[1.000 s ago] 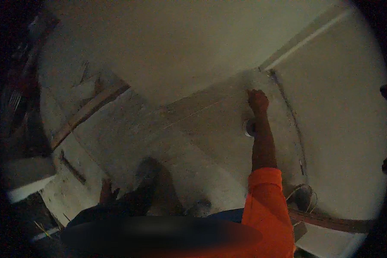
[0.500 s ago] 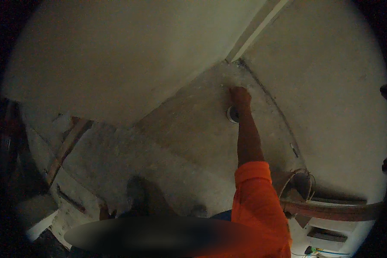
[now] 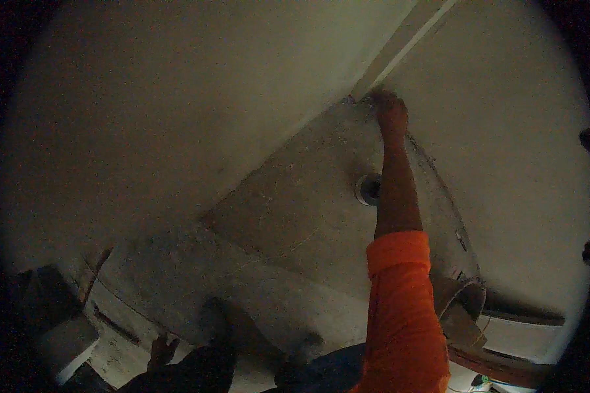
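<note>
pale-rimmed ring: stiff to judge by, best met at its left edge

the ring sits on or in the dull floor, just left of the right forearm, which hides part of it; its middle is dark, and whether it is loose or set into the floor cannot be told; the even, round rim suggests something stiff rather than soft, light if it is a loose piece, immovable if it is fixed; the dim light does not show whether it is slippery or fragile; the left side of the rim is the clearest place for fingers, well away from the forearm.

the right hand is beyond the ring, curled, at the foot of the wall near the corner; whether it grips anything there i cannot tell; the left hand is far off at lower left, its fingers spread and apparently holding nothing, near a thin dark bar; the two hands are well apart.
</note>
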{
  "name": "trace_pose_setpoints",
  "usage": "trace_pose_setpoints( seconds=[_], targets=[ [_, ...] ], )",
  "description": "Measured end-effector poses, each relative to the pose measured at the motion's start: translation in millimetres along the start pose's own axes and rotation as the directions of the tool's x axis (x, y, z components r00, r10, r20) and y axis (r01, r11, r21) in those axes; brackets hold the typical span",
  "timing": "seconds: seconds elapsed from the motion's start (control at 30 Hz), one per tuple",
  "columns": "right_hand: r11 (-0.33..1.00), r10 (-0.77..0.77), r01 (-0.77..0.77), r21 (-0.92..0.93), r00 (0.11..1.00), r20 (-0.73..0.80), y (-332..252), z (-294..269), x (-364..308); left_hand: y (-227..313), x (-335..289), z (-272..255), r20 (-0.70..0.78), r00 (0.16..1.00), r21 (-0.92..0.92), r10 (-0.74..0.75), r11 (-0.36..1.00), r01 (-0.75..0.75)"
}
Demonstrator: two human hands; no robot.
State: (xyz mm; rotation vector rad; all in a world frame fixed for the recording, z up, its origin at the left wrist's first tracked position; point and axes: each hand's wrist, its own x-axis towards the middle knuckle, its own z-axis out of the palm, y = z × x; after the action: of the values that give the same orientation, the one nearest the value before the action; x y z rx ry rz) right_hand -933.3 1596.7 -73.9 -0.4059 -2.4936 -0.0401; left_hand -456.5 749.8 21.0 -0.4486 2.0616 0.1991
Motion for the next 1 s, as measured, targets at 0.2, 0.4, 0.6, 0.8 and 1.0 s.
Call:
trace_pose_setpoints(
  seconds=[0.2, 0.4, 0.6, 0.8, 1.0],
  targets=[
    [0.978, 0.137, -0.175, 0.112, 0.949, 0.284, -14, -29, 27, -11, -3, -7, -0.03, 0.999, -0.073, 0.034, 0.997, -0.036],
    [0.98, 0.198, -0.188, -0.064, 0.9, 0.388, -29, -44, 49, 14, -12, -32, 0.06, 0.998, -0.185, -0.022, 0.982, 0.033],
    [0.976, 0.162, -0.105, -0.189, 0.934, 0.318, -15, -13, 41, 10, -7, -22, -0.065, 0.998, -0.116, 0.008, 0.993, -0.016],
    [0.996, 0.045, -0.031, -0.08, 0.983, 0.18, -12, -10, 56, -32, 20, 4, -0.151, 0.964, 0.043, 0.22, 0.975, -0.216],
    [0.971, 0.054, -0.154, 0.185, 0.888, 0.458, -17, -95, 51, -30, 40, -13, -0.179, 0.975, -0.167, 0.13, 0.973, -0.16]
  ],
)
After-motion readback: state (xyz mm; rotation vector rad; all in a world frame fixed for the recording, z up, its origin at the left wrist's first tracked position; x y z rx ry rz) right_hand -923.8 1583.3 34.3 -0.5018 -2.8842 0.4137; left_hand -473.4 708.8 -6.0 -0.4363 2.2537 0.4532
